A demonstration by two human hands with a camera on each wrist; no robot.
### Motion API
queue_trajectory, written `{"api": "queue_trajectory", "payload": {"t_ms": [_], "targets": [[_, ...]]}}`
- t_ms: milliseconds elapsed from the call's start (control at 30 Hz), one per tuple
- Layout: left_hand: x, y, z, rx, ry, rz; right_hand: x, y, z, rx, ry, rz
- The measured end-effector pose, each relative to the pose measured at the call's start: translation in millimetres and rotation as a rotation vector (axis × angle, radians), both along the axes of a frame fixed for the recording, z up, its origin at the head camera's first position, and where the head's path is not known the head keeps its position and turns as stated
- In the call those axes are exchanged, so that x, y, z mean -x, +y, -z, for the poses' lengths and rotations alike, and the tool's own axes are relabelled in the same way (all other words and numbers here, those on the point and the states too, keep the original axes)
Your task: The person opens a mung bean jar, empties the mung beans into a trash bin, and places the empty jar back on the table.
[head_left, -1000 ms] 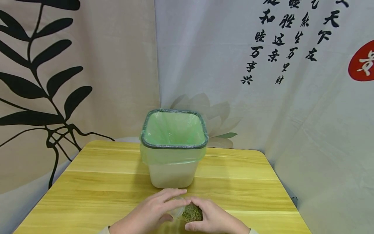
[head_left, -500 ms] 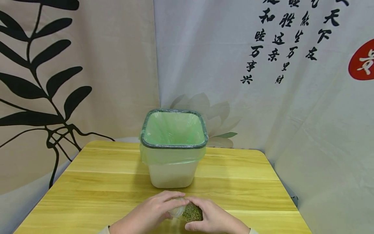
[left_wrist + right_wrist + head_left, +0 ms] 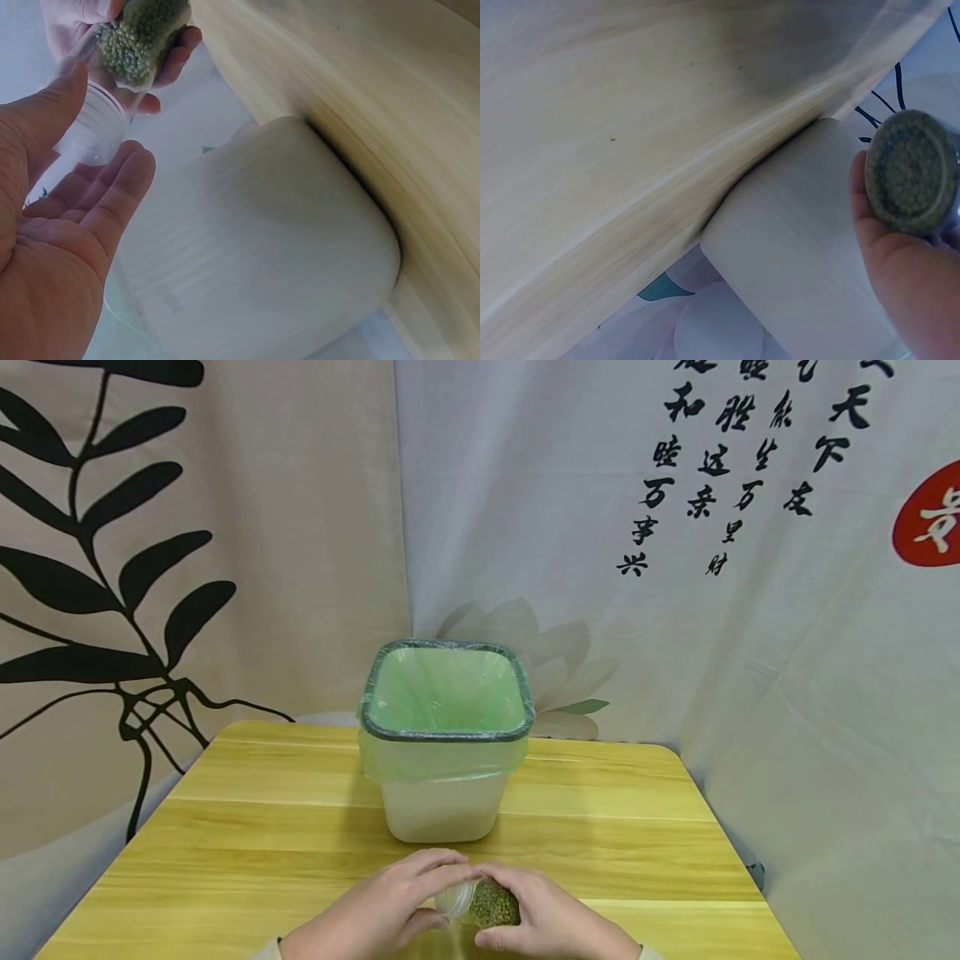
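While the right hand [image 3: 551, 914] grips the jar of small green beans [image 3: 492, 906] sideways before the lined bin [image 3: 442, 806], and the left hand [image 3: 382, 902] pinches its clear lid [image 3: 454, 902], we may spill onto the bench [image 3: 637, 835] if this lid loosens too suddenly.

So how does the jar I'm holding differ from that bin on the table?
Size: the bin is much larger than the jar. Pose: the bin stands upright on the table, while the jar is tipped sideways in your right hand. Look: the jar is round and clear, showing small green grains inside; the bin is whitish and squarish with a green liner. Both are containers.
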State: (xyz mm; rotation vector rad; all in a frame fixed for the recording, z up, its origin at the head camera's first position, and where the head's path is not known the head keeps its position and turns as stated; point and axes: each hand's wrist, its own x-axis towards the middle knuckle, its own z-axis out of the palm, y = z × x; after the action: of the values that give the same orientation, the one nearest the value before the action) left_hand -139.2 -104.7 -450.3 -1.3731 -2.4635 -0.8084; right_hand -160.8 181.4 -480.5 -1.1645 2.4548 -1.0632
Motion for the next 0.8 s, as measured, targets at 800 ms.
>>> {"api": "queue_trajectory", "payload": {"t_ms": [800], "targets": [[-2.2, 0.8, 1.1, 0.021, -0.029, -0.061, -0.6, -0.3, -0.6, -0.021, 0.064, 0.004]]}}
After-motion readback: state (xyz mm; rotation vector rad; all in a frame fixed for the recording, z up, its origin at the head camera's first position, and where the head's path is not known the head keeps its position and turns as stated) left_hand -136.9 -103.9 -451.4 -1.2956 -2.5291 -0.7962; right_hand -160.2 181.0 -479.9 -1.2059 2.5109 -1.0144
